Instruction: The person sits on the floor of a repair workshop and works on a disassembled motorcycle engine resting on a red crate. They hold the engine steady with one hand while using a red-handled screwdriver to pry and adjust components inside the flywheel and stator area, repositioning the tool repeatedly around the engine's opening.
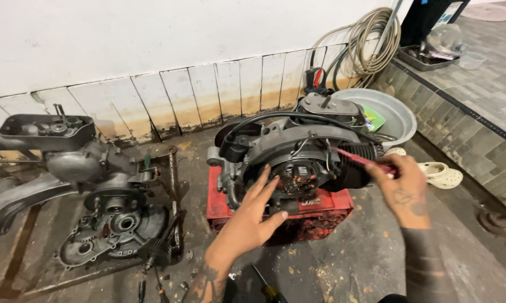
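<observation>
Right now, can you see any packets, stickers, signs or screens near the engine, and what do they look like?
Green packet: lies inside the grey basin behind the engine; flat, bright green with small coloured patches.
Red crate: under the engine; boxy, red, with pale lettering on its front.
Signs and screens: none in view.

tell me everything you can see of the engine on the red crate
The engine is a grey, grimy metal block standing on a red crate on the concrete floor. Its open round side faces the camera, showing copper-coloured coils. Black cables loop over the top. The left hand rests its fingers on the round opening; the right hand points a red-handled tool into it.
</observation>
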